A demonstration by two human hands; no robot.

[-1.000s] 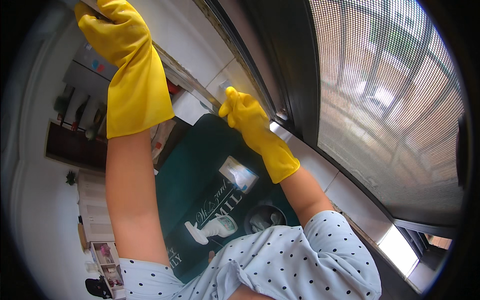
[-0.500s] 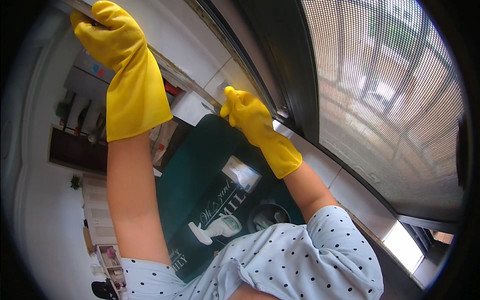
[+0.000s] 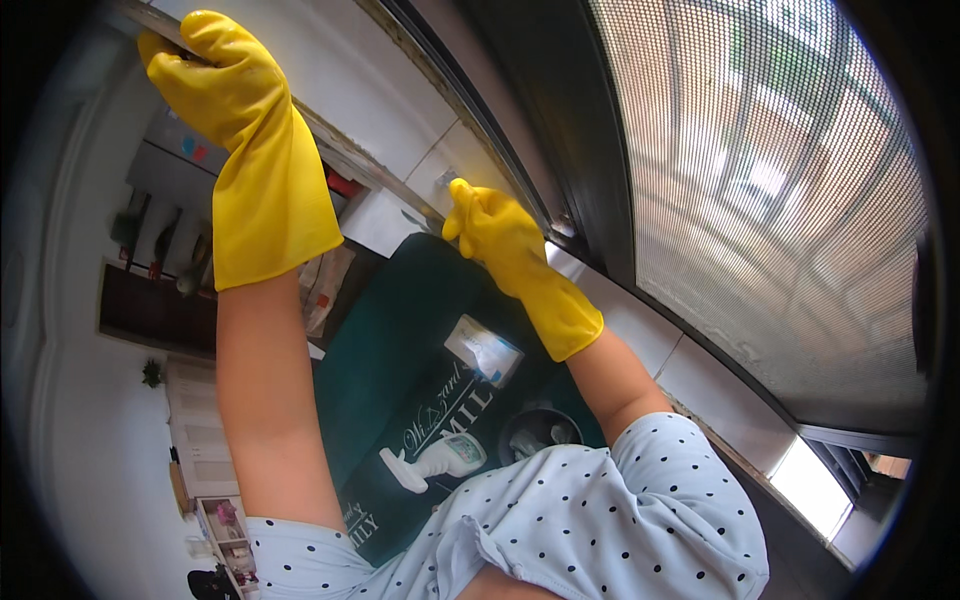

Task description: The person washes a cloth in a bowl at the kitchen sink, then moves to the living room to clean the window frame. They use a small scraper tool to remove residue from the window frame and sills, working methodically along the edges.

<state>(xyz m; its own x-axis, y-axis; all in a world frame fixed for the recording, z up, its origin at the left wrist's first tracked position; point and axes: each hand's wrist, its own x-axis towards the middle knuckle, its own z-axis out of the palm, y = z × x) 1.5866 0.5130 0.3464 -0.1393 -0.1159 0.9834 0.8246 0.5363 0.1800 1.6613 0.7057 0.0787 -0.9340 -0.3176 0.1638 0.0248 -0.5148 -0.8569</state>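
My left hand [image 3: 225, 85], in a yellow rubber glove, reaches to the upper left. Its thumb and fingers close around the edge of the white-tiled window ledge [image 3: 375, 95]. My right hand [image 3: 490, 225], in a matching glove, is at the tiles beside the dark window frame [image 3: 560, 130]. Its fingers are curled together, fingertips at a small greyish patch on the tile. Whatever they may hold is hidden or too small to make out.
Below my arms a dark green cloth with white lettering [image 3: 370, 330] bears a white spray bottle [image 3: 435, 460], a white-and-blue packet [image 3: 483, 350] and a dark bowl [image 3: 540, 432] with something crumpled inside. A mesh screen [image 3: 760, 200] fills the right side. Shelves [image 3: 200, 430] stand far left.
The whole view has shifted slightly. My left hand keeps its grip on the ledge, and my right hand stays at nearly the same spot on the tiles.
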